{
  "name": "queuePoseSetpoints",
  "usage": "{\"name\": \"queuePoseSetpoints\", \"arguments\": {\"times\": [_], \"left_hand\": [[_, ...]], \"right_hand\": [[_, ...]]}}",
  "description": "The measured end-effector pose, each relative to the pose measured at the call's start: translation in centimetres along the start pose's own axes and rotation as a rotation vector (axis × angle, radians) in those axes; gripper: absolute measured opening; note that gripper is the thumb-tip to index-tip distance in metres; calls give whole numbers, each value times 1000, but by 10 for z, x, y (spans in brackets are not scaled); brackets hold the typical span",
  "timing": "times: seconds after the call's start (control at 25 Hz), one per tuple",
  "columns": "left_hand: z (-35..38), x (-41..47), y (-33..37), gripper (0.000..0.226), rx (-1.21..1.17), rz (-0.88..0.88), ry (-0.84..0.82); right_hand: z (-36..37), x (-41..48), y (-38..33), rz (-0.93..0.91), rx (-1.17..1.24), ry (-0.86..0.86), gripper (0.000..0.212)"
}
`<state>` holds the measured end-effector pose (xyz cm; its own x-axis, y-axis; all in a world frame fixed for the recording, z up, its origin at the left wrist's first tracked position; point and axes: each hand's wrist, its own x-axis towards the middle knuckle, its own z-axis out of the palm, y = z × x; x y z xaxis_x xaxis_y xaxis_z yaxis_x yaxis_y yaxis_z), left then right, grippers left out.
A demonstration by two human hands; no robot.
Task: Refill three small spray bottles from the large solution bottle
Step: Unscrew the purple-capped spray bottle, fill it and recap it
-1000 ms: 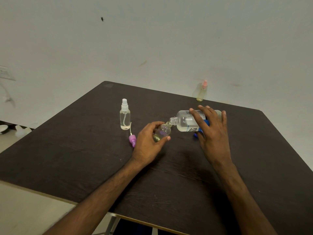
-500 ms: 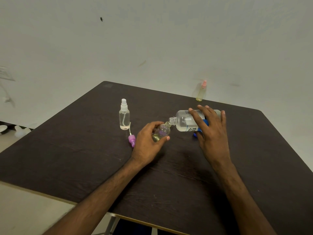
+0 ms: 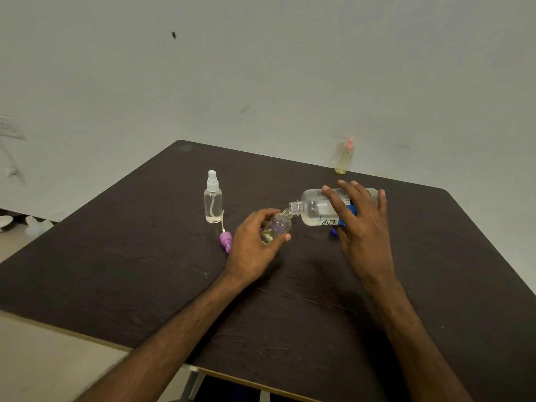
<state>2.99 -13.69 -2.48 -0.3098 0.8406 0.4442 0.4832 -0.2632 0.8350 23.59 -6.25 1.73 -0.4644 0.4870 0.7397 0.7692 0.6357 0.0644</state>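
My left grip (image 3: 255, 242) grasps a small clear uncapped bottle (image 3: 278, 226); my right grip (image 3: 359, 224) clasps the tipped large clear blue-labelled bottle (image 3: 313, 210), mouths meeting.

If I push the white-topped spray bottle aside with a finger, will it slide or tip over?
It probably tips if pushed high: the white-topped spray bottle stands upright, tall and narrow, on the table. Being small and clear, it is likely light, so a low push should slide it. If it topples, its round body may roll.

Single head-worn wide view, forward-down, close over the table (image 3: 116, 271)
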Motion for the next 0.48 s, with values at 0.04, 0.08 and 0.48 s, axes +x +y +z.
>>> {"name": "queuePoseSetpoints", "arguments": {"times": [0.04,0.08,0.48], "left_hand": [[0,0,0,52,-1,2,1],[0,0,0,51,-1,3,1],[0,0,0,50,1,3,4]], "right_hand": [[0,0,0,-1,-2,-1,88],[0,0,-1,-2,-3,-3,88],[1,0,-1,0,7,4,90]]}}
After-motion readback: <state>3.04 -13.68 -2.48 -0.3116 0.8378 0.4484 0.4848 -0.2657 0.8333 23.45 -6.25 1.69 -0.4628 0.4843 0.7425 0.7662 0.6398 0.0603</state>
